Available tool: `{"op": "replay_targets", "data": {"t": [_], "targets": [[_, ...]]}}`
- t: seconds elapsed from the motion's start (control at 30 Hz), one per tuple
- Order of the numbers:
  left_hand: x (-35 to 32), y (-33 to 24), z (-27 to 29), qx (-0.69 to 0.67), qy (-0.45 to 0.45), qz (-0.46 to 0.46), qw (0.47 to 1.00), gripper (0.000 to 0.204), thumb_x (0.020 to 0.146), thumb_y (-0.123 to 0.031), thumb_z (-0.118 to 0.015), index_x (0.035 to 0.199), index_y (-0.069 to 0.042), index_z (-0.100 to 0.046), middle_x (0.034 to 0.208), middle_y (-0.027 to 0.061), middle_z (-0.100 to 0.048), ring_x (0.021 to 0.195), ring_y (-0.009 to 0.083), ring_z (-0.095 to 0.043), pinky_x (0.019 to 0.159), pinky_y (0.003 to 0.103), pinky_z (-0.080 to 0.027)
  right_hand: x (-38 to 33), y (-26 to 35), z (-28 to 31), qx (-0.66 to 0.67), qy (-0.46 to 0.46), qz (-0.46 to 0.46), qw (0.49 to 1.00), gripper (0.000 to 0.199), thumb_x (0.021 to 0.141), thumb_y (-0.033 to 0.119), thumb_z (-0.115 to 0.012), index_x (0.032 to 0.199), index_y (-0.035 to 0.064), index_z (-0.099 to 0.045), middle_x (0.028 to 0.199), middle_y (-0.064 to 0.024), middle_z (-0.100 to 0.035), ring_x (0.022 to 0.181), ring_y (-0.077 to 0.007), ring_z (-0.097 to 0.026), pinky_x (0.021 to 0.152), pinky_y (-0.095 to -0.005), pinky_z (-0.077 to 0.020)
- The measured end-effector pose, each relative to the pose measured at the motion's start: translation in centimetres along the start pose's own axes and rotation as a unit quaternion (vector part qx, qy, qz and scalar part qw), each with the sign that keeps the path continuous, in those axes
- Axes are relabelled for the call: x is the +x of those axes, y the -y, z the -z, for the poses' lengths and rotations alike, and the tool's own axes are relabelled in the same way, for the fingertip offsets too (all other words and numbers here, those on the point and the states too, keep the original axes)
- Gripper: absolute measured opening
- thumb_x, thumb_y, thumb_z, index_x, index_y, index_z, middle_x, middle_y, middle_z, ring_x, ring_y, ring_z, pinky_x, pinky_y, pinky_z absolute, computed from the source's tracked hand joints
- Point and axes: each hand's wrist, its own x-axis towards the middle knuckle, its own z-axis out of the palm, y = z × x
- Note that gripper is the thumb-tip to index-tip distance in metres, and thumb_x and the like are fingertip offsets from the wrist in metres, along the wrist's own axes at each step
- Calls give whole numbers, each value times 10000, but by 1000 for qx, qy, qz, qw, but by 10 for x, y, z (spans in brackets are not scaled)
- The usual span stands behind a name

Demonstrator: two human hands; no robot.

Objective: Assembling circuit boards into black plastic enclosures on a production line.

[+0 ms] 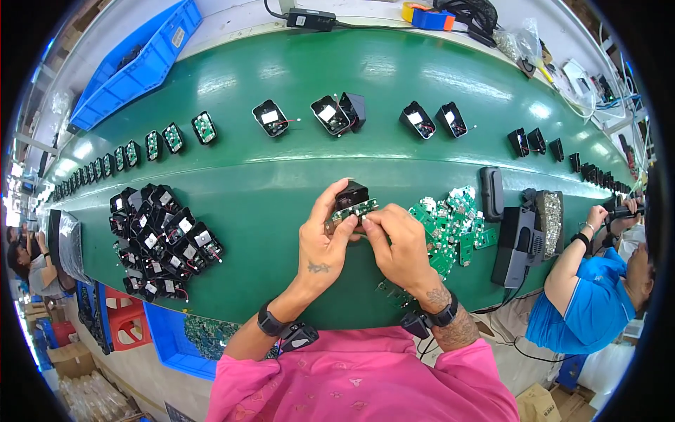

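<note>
Black housing [351,193] with green circuit board [354,209] held above green worktop [281,183]; left hand [321,243] and right hand [399,246] both pinching it. Pile of black housings [160,239] left, loose green boards [450,225] right.

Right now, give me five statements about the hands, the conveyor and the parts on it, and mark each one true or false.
1. Both hands, left hand and right hand, grip one black housing with a green circuit board. True.
2. The conveyor belt is red. False: it is green.
3. A heap of black housings lies to the left of the hands. True.
4. The loose green circuit boards lie inside the blue bin. False: they lie on the belt, right of the hands.
5. The person in the blue shirt sits at the left. False: at the right.
</note>
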Motion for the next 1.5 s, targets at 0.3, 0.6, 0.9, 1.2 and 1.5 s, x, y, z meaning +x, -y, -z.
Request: {"op": "replay_targets", "data": {"t": [0.3, 0.6, 0.9, 1.2, 1.5], "targets": [[1, -2, 3, 15, 31, -4, 999, 515, 972, -36, -579, 1459, -33, -411, 1247, 137, -602, 986, 159, -653, 776, 273, -601, 3, -1, 7, 22, 45, -6, 999, 54, 861, 23, -662, 845, -15, -626, 730, -105, -591, 593, -248, -583, 528, -349, -443], [1, -4, 6, 123, 50, -65, 989, 468, 945, 16, -596, 1400, -31, -496, 1259, 131, -612, 997, 157, -659, 790, 270, -590, 1, -2, 8, 29, 60, -16, 998, 62, 854, 32, -661, 833, -16, -627, 715, -106, -597, 573, -232, -585, 507, -348, -435], [8, -8, 11, 295, 80, -190, 933, 493, 851, 91, -629, 1317, -61, -576, 1177, 187, -648, 997, 291, -687, 770, 325, -564, 4, -4, 15, 33, 118, -27, 992, 73, 870, 42, -647, 839, -18, -619, 757, -136, -614, 662, -307, -607, 592, -381, -466], [0, 1, 1, 372, 24, -245, 895, 511, 840, 55, -647, 1326, -82, -565, 1184, 209, -631, 937, 365, -693, 741, 388, -588, 0, -5, 5, 20, 76, -53, 995, 69, 876, 39, -643, 882, -28, -631, 782, -148, -623, 672, -305, -611, 609, -372, -479], [6, -11, 11, 6, 22, 10, 1000, 577, 863, 68, -658, 1402, -29, -477, 1292, 163, -577, 980, 210, -694, 805, 300, -597, 3, 0, 6, 107, -20, -232, 967, 171, 936, 112, -658, 1008, -41, -629, 766, -36, -649, 680, -87, -603, 608, -234, -481]]}}
